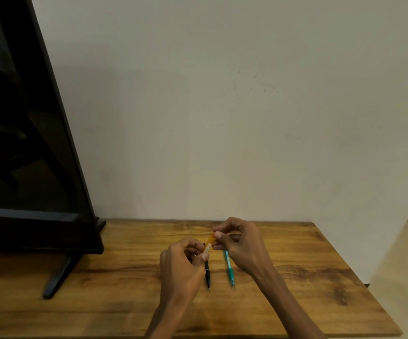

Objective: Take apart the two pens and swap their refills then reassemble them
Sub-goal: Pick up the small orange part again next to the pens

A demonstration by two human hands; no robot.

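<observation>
Wooden desk (124, 302): both hands, left hand (181, 263) and right hand (241, 243), pinch the orange pen (209, 243); teal pen (229, 267) lies at 3 o'clock. Probably unscrewing; twist next.

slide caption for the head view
Both hands grip an orange-and-black pen above a wooden table; a teal pen lies beside.

Pens (230, 267) on table (320, 289); monitor (26, 143) left
</observation>
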